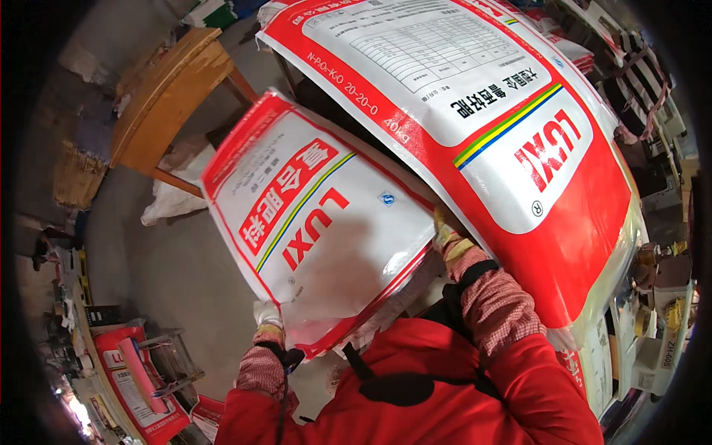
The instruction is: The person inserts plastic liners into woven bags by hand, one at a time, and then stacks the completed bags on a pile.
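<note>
A flat red and white woven sack (356, 245) with blue, green and yellow stripes stretches in front of me, tilted to the left. Its near left corner is in the grip of my left hand (268, 317), which wears a pale glove. At its near right corner, my right hand (450, 236), in a yellowish glove, is closed on the edge. Several layers seem to show along the sack's near edge. Checked red sleeve covers reach up both my forearms. Beside my right hand, a larger-looking red and white sack (549, 245) lies flat on a raised pile.
A wooden table (167, 96) stands at the far left, with white sacking (178, 196) by its legs. Grey floor (174, 259) shows on the left. More red sacks (141, 378) and a metal frame (174, 360) are at the lower left. Cluttered shelving (660, 282) lines the right.
</note>
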